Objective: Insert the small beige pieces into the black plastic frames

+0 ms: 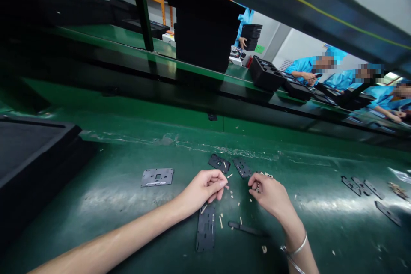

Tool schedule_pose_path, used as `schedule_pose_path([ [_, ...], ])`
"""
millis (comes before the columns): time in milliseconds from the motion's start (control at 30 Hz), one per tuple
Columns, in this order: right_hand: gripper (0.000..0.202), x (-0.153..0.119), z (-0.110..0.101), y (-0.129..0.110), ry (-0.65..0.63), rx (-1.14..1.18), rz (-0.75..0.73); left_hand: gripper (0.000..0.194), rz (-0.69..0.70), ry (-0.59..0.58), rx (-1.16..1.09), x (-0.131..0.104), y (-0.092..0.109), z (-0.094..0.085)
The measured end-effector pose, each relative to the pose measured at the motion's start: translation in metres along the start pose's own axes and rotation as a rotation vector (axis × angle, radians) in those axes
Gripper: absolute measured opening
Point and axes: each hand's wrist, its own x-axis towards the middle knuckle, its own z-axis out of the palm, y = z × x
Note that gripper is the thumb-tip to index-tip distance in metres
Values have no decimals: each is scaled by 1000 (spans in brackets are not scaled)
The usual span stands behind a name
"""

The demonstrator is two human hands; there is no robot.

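Observation:
My left hand (212, 185) is closed, thumb against fingertips, above the top end of a dark flat plate (205, 233). A small tan strip (230, 175) shows just beyond its fingertips; whether the fingers touch it I cannot tell. My right hand (268, 192) has its fingers curled inward, and what they hold is too small to make out. Close to it lies a tilted black plate (242, 167) with holes. Left of that, another black plate (219, 163) carries a tan strip. Below the hands rests a dark slim tool (247, 229), among several tan scraps.
A grey plate (157, 177) lies to the left, near a big black foam block (35, 150). Several black parts (364, 186) sit at the right. Behind the bench's raised back stand a tall black stack (205, 25), a black box (266, 73) and people in blue.

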Motion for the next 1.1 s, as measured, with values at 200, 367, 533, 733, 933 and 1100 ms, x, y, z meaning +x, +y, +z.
schedule_pose_path([
  [200, 9, -10, 18, -32, 97, 408, -173, 24, -4, 19, -24, -2, -3, 2],
  [367, 5, -20, 37, -50, 331, 557, -276, 26, -5, 61, -39, -4, 0, 4],
  [533, 7, -24, 46, -53, 535, 517, -364, 25, 4, 112, -13, -7, 7, 5],
  [733, 17, -24, 44, -53, 713, 268, -515, 22, 13, 147, 103, -11, 9, 10],
  [933, 28, -25, 47, -54, 686, 262, -600, 26, 59, 136, 23, -9, 6, 10],
  [1100, 24, -27, 43, -57, 658, 384, -541, 26, 62, 111, 13, -11, 7, 9],
])
